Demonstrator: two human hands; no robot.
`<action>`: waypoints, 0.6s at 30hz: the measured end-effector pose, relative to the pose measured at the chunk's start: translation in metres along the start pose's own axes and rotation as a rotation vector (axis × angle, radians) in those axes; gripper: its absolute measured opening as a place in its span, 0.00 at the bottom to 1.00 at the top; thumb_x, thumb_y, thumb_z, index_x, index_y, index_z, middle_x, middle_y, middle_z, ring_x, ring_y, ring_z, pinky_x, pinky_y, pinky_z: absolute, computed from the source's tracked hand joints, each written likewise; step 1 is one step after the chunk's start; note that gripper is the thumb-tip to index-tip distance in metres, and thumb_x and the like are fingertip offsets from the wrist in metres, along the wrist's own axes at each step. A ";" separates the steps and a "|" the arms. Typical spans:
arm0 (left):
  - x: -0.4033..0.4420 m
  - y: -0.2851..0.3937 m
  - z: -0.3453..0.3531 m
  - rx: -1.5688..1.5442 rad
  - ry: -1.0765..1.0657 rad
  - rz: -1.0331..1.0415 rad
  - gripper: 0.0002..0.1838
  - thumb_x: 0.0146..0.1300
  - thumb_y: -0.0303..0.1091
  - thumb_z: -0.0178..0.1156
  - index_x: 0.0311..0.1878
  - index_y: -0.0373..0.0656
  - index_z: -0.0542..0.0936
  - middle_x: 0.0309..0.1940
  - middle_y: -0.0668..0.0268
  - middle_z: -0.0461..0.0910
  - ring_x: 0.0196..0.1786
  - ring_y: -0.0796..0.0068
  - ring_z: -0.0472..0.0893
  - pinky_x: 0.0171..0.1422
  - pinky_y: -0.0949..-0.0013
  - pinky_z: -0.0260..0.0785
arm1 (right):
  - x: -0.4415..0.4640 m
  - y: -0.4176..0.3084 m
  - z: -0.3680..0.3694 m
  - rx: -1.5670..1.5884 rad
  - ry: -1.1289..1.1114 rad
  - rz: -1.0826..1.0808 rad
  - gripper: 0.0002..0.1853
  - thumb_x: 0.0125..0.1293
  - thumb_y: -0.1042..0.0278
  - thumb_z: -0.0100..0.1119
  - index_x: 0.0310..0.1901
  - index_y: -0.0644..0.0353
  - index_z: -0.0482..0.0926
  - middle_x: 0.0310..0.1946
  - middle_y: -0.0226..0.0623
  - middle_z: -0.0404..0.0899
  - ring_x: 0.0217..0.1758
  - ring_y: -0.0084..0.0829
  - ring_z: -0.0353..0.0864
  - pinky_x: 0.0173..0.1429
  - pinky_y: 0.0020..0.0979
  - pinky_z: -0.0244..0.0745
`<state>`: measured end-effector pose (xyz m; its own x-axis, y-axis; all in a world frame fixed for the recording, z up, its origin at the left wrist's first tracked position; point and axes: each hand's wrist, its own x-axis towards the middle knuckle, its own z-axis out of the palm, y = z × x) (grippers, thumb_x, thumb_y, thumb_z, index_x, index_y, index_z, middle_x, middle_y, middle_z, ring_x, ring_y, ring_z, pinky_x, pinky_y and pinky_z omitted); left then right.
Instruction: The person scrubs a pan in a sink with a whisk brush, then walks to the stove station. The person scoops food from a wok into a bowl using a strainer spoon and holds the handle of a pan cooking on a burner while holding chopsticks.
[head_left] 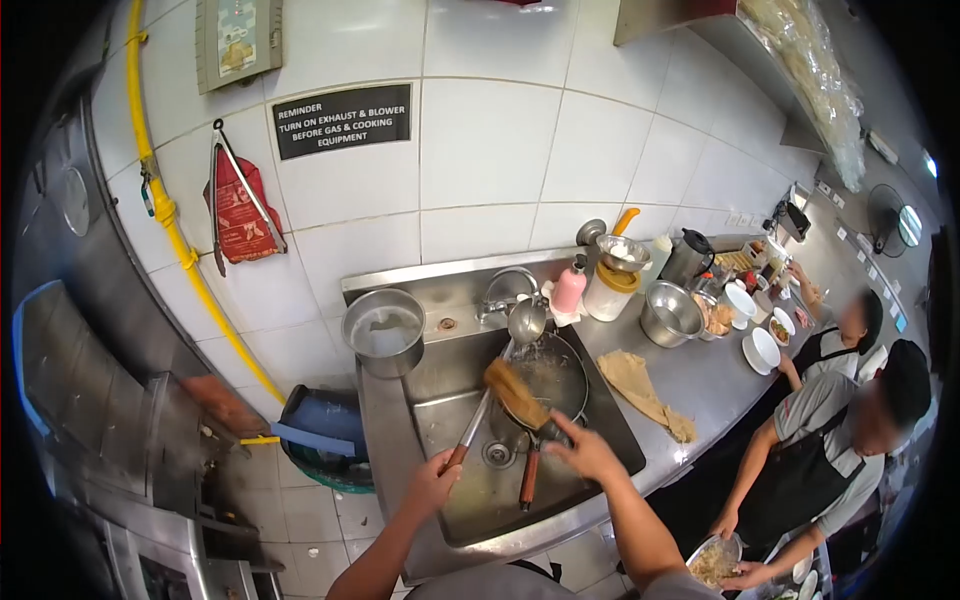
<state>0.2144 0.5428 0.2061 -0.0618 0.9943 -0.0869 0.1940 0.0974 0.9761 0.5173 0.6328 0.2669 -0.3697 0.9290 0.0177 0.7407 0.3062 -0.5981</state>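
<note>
My left hand (432, 486) is closed around the wooden handle of a ladle (527, 321), whose round metal bowl is raised under the faucet (512, 283). In my right hand (588, 449) is a brush (516, 393) with tan bristles and a dark handle; it lies across or just above the ladle's shaft, and I cannot tell whether they touch. Beneath both is the steel sink (455, 400), holding a round wire-rimmed strainer or pan (575, 375), partly hidden by the brush. Another wooden handle (528, 482) sticks out near the drain (497, 455).
A pot of water (384, 335) stands left of the sink. Along the right counter are a pink pump bottle (569, 287), a tan cloth (645, 393) and a steel bowl (671, 314). Two people work at right; one holds a bowl of food (716, 563).
</note>
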 end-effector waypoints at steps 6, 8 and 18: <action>-0.031 0.008 -0.006 -0.546 -0.232 -0.341 0.22 0.69 0.35 0.47 0.64 0.42 0.64 0.29 0.66 0.73 0.19 0.80 0.70 0.18 0.76 0.64 | 0.076 0.006 -0.034 -0.233 0.187 0.215 0.36 0.59 0.51 0.59 0.68 0.40 0.56 0.42 0.52 0.79 0.46 0.51 0.78 0.50 0.45 0.73; -0.043 0.006 -0.004 -0.664 -0.273 -0.387 0.22 0.69 0.35 0.46 0.65 0.41 0.62 0.29 0.66 0.73 0.19 0.80 0.70 0.19 0.76 0.64 | 0.089 0.013 -0.032 -0.328 0.131 0.260 0.37 0.59 0.50 0.58 0.69 0.41 0.55 0.43 0.50 0.79 0.47 0.51 0.78 0.50 0.46 0.73; -0.033 0.010 -0.017 -0.820 -0.379 -0.463 0.24 0.70 0.39 0.47 0.66 0.43 0.59 0.28 0.67 0.72 0.19 0.82 0.70 0.17 0.77 0.63 | 0.107 0.016 -0.036 -0.245 -0.075 0.230 0.36 0.59 0.47 0.59 0.68 0.42 0.59 0.50 0.54 0.76 0.55 0.49 0.75 0.57 0.41 0.69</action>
<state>0.2017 0.5102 0.2225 0.3816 0.8285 -0.4098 -0.5109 0.5586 0.6535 0.5094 0.7446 0.2881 -0.2107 0.9643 -0.1601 0.9190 0.1396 -0.3687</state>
